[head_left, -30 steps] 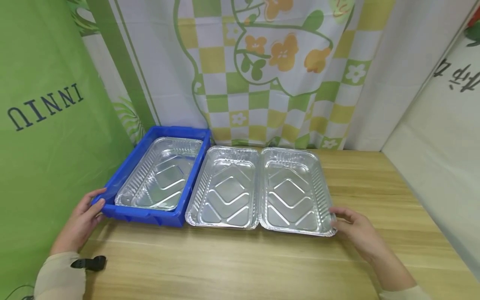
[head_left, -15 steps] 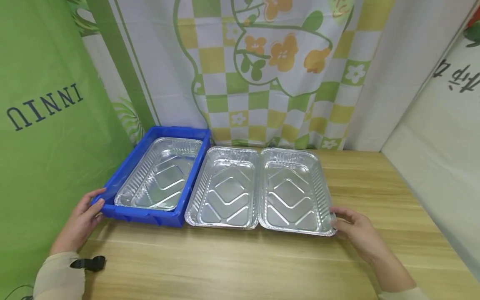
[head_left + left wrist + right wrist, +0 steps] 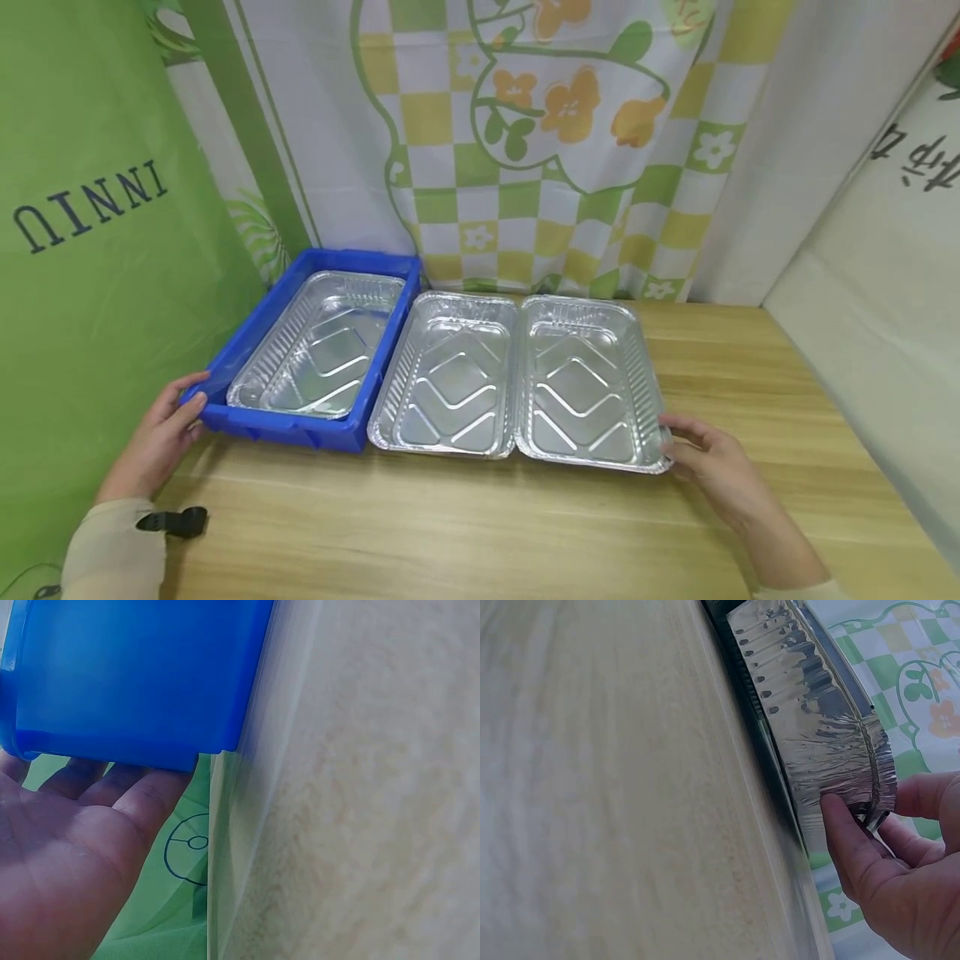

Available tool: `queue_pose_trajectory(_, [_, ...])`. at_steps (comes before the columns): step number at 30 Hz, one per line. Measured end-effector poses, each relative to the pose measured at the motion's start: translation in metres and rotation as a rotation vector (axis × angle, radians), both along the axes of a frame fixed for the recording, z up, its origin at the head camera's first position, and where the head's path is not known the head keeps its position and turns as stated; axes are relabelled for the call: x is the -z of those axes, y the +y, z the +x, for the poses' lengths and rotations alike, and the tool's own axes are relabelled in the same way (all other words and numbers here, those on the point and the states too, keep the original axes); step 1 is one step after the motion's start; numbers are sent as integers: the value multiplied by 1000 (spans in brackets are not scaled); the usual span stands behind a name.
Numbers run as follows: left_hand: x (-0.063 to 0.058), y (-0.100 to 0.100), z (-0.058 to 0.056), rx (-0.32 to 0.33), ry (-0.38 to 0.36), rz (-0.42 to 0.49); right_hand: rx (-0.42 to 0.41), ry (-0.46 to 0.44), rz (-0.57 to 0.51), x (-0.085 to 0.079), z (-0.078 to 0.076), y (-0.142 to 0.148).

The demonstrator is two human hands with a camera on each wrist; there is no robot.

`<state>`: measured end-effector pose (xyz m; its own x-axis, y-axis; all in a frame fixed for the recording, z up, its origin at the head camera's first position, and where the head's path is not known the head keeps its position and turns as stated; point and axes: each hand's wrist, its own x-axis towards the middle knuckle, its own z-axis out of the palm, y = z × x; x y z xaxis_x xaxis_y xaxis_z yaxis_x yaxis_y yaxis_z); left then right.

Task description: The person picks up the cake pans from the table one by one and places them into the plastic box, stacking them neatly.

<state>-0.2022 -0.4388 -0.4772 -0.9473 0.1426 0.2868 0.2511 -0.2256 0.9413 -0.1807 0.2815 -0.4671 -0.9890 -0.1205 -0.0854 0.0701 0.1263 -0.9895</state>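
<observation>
My left hand [image 3: 159, 437] grips the near left corner of a blue plastic crate [image 3: 281, 427], thumb on the rim and fingers along the outer side. In the left wrist view the fingers [image 3: 154, 799] lie against the crate's wall [image 3: 135, 682]. Inside the crate sits a foil pan [image 3: 318, 350]. Two more foil pans stand in a row to its right, a middle pan [image 3: 457, 379] and a right pan [image 3: 581, 383], their rims meeting. My right hand [image 3: 720, 475] pinches the right pan's near right corner, also seen in the right wrist view, where fingers hold the crinkled foil wall [image 3: 810, 742].
All stand on a wooden table [image 3: 450, 525] that reaches forward and right of the pans. A patterned curtain [image 3: 525, 183] hangs close behind them. Green cloth [image 3: 82, 317] borders the left, and a white cloth wall [image 3: 885, 317] borders the right.
The head view has shifted slightly. The crate, the pans and both hands keep nearly the same places, and both grips are unchanged.
</observation>
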Motion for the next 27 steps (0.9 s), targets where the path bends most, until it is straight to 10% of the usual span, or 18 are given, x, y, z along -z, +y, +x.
queue_pose_trajectory(27, [0,-1,0,12,1,-1,-6,31,-64,-4,1,-1])
